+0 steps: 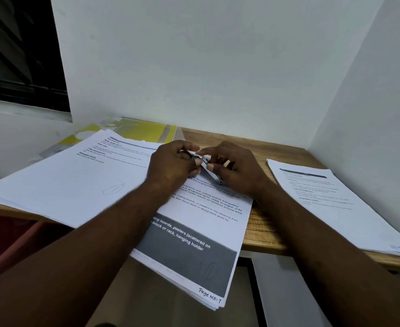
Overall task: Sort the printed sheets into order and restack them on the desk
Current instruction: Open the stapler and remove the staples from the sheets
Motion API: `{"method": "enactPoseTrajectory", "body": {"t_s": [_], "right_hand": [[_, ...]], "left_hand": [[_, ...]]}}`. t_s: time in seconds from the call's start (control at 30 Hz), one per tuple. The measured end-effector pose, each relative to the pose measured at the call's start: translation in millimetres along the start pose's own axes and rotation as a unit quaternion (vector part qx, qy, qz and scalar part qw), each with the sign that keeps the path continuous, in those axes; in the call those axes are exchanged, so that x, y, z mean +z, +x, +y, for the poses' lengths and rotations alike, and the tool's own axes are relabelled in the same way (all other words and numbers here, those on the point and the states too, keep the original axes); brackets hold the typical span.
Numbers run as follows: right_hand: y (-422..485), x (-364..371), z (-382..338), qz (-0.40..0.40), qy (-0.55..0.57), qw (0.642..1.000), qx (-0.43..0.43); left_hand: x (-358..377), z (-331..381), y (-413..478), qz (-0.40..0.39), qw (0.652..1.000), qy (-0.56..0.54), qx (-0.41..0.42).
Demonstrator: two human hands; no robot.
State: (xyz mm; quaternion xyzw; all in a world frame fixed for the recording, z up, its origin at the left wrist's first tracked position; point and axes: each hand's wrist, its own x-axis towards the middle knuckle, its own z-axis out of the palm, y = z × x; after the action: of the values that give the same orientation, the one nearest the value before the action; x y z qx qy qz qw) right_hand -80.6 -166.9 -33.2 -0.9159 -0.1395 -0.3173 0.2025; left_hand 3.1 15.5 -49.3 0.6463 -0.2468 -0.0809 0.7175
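Both hands are in at the centre. My left hand (170, 161) is curled over, fingers closed on a small pale piece (205, 159) with a dark edge, and my right hand (234, 168) pinches the same piece between thumb and forefinger. Whether it is a clip or a turned-up corner of the sheets, I cannot tell from here. It sits right on top of the middle stack (194, 232), the one whose top sheet is marked page 7.

That stack lies skewed, its near corner hanging off the desk (260, 232) toward six o'clock. That is the danger: if I tug hard at this piece with only my wrists weighing the paper down, the whole stack could slide off the edge and fan out on the floor, order gone.

At nine o'clock, the left pile (76, 175) overlaps the middle stack and also overhangs the desk edge. A drag from my left forearm could carry its top sheets along, and then the piles mix.

At three o'clock, the right pile (331, 204) lies apart, against the wall. A yellow folder (144, 132) sits up at eleven.

If this is paper in my pinch, pulling two ways could tear it.
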Motion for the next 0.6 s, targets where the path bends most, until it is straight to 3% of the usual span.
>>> {"method": "enactPoseTrajectory", "body": {"t_s": [0.3, 0.6], "right_hand": [[2.6, -1.8, -1.3, 0.034, 0.009, 0.999, 0.012], [-1.5, -1.4, -2.7, 0.066, 0.063, 0.99, 0.104]], "left_hand": [[1.1, 0.9, -0.8, -0.01, 1.0, 0.01, 0.007], [0.7, 1.6, 1.0, -0.003, 1.0, -0.006, -0.008]]}}
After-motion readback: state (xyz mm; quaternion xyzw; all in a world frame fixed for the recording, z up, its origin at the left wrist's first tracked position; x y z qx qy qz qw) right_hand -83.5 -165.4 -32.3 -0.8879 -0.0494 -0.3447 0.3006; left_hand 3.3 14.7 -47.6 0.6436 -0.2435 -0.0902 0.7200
